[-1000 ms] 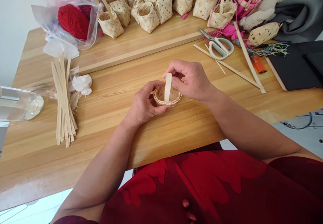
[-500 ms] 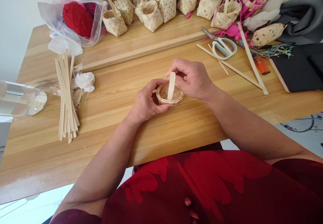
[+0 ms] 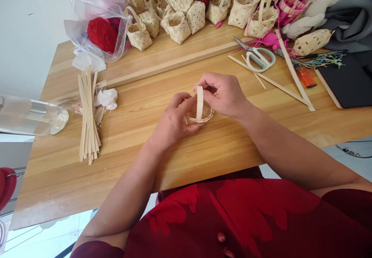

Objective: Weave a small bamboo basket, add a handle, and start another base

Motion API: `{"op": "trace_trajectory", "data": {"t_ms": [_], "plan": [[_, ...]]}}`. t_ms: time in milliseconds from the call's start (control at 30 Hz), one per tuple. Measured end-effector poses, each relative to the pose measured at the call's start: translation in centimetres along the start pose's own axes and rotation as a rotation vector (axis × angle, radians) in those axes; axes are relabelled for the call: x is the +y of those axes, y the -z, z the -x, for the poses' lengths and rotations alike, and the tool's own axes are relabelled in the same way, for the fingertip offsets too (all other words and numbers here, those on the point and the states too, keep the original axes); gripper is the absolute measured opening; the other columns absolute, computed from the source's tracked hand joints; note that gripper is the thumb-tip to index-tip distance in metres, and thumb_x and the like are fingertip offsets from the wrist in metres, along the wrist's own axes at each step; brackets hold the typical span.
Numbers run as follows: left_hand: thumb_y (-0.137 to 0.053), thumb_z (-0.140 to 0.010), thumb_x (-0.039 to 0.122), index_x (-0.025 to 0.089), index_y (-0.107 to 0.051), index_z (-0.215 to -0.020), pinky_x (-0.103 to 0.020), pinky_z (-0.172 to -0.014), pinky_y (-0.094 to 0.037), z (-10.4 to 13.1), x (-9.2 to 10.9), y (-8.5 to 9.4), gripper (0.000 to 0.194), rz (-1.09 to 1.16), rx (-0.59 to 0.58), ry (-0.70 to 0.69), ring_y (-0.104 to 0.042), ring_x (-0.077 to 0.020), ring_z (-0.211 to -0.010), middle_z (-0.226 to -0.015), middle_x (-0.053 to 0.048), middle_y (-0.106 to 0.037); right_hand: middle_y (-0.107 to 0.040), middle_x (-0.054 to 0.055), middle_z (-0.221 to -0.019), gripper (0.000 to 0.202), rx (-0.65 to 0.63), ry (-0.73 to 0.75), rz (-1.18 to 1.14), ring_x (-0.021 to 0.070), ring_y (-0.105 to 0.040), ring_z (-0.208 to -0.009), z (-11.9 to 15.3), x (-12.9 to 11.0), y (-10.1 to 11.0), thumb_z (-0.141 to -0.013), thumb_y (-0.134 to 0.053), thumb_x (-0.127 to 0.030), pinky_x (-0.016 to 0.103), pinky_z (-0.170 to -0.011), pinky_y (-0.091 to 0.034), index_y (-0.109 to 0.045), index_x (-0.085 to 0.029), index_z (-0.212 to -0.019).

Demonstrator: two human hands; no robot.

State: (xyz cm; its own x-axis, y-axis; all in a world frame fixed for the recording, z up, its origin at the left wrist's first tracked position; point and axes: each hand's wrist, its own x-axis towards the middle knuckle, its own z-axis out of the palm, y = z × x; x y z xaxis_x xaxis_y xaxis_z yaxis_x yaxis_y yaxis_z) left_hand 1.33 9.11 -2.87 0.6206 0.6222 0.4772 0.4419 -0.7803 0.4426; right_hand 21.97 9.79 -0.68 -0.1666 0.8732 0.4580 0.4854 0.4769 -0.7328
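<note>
Here, the left hand (image 3: 173, 117) is clamped around the side of a small, round, pale woven basket (image 3: 207, 112) between both hands. The right hand (image 3: 223, 95) curls at its arched, cream-coloured flat handle (image 3: 200, 102); whether it grips that, I cannot tell. Beyond, pale-handled metal scissors (image 3: 254, 51) lie on the brown wooden table (image 3: 139, 134).

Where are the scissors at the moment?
In the head view, the scissors lie right of centre on the table, beyond the right hand, between the pink yarn and a long strip.
</note>
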Motion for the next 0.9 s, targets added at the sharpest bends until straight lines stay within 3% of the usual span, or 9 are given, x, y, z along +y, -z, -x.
{"op": "trace_trajectory", "data": {"t_ms": [167, 400, 700, 900], "plan": [[-0.08, -0.085, 0.03, 0.02, -0.055, -0.14, -0.043, -0.104, -0.057, -0.2, 0.5, 0.0, 0.061, -0.04, -0.052, -0.034, -0.064, -0.0268, -0.122, -0.136, -0.015, -0.056, -0.073, 0.0, -0.077, 0.005, 0.012, 0.001, 0.008, 0.0144, -0.062, -0.069, 0.0, 0.3, 0.0, -0.088, -0.066, -0.017, 0.03, -0.07, -0.046, -0.068, -0.019, -0.084], [-0.077, -0.087, 0.022, 0.019, -0.054, -0.135, -0.036, -0.1, -0.059, -0.4, 1.5, 0.5, 0.053, -0.087, -0.099, 0.017, -0.066, -0.0244, -0.12, -0.133, -0.013, -0.059, -0.074, 0.0, -0.077, 0.006, 0.031, 0.005, -0.019, 0.0146, -0.064, -0.068, 0.1, 0.1, 0.0, -0.087, -0.066, -0.015, 0.029, -0.067, -0.046, -0.069, -0.019, -0.083], [-0.069, -0.093, 0.024, 0.022, -0.044, -0.144, -0.043, -0.106, -0.059, -0.5, 1.9, 0.5, 0.057, -0.126, -0.149, 0.046, -0.062, -0.028, -0.131, -0.144, -0.013, -0.057, -0.076, 0.0, -0.078, 0.008, 0.01, -0.027, 0.055, 0.0145, -0.064, -0.067, 0.3, -0.5, 0.5, -0.088, -0.065, -0.018, 0.027, -0.064, -0.046, -0.071, -0.02, -0.084], [-0.067, -0.096, 0.025, 0.02, -0.043, -0.145, -0.04, -0.105, -0.06, -0.2, 1.7, 0.5, 0.055, -0.127, -0.136, 0.023, -0.064, -0.0265, -0.127, -0.141, -0.013, -0.061, -0.076, -0.001, -0.078, 0.009, -0.007, -0.027, 0.128, 0.0152, -0.066, -0.067, 0.3, -0.7, 0.7, -0.09, -0.065, -0.019, 0.028, -0.062, -0.047, -0.071, -0.023, -0.084]]}}
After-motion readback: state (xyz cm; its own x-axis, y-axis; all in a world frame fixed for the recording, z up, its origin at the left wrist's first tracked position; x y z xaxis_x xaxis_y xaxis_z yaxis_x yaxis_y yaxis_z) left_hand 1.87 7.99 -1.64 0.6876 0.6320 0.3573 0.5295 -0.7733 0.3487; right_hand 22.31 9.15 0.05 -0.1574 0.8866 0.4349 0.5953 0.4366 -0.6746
